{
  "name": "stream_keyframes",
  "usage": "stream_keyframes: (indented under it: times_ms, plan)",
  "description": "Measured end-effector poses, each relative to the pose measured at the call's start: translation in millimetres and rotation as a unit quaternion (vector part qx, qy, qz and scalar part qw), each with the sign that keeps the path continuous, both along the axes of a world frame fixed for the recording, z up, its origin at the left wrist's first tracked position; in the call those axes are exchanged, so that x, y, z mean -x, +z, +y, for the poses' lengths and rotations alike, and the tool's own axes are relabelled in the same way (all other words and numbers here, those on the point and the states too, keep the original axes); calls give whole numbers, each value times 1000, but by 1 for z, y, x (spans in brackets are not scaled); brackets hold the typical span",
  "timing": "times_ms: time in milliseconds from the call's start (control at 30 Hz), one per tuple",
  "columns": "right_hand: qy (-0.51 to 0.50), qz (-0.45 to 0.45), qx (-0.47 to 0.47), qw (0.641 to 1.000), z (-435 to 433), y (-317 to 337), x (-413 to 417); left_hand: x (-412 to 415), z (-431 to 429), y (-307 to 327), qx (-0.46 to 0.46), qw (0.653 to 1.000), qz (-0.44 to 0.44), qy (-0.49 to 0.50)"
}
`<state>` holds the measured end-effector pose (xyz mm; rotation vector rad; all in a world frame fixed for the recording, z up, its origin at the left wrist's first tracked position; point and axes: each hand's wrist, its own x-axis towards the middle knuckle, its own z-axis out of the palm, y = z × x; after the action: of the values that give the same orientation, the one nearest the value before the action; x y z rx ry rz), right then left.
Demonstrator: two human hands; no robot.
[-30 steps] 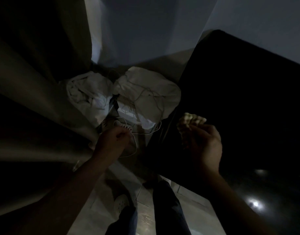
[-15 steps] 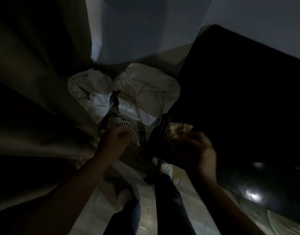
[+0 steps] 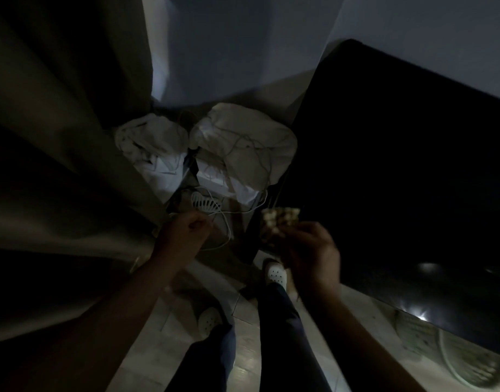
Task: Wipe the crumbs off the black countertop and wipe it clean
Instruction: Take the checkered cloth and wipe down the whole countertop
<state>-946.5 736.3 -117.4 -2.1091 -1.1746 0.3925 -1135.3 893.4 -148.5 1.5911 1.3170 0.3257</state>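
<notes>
1. Head view: grips a bunched checked cloth [image 3: 280, 219] in the right hand [image 3: 308, 250], fingers curled round it, just off the black countertop [image 3: 398, 165] at its left edge, likely readying a wipe.
2. Curls the left hand [image 3: 183, 230] into a fist near white bundles [image 3: 243, 142]; cannot tell whether it holds anything.

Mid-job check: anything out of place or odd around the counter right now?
Yes. A tangle of white cord trails loose across the floor beside the black countertop, running over the white cloth bundles in the corner, with a stray white clog among it. The right hand grips the checked cloth by the counter's corner.
</notes>
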Motion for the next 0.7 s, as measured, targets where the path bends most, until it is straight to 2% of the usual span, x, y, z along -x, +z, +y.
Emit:
stream_keyframes:
  times_ms: [67,167,233,333,500,700]
  plan:
    - [-63,-46,3,997,-2,4,-34,-1,-2,6,-4,1000,-1,2]
    - [-150,-67,19,986,-16,-2,-56,-4,-8,17,2,1000,-12,10]
    - [-144,-53,40,987,-27,-14,-38,-2,-13,19,5,1000,-17,10]
    - [-96,49,40,993,-34,-19,3,5,-18,16,7,1000,-7,7]
    - [-29,126,24,991,-3,18,33,17,-30,37,25,999,-18,37]
    - [-94,141,-5,985,7,51,14,46,-28,73,43,997,-8,69]
